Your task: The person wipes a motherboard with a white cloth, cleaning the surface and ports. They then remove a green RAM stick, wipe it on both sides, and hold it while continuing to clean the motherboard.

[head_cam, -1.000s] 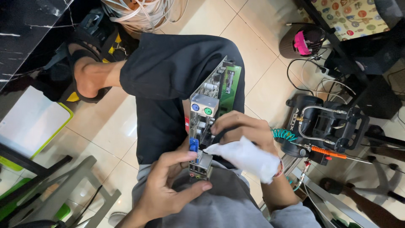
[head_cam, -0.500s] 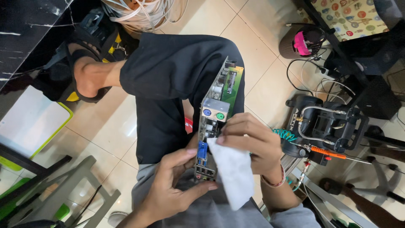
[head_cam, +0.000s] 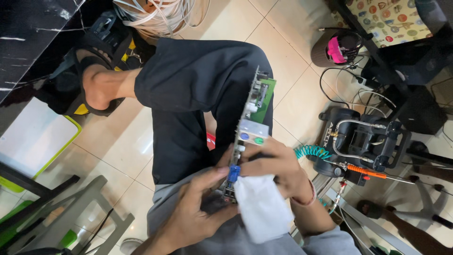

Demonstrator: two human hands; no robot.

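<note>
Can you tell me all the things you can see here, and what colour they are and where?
circuit board: one, green with silver ports, held upright over the lap
cloth: one, white, against the board's lower end
air compressor: one, black, floor at right
coiled hose: one, teal, beside the compressor
cable bundle: one, white, top middle
tray: one, white with yellow-green rim, floor at left
left hand: one, steadying the board's bottom
right hand: one, pressing the cloth to the board
</note>
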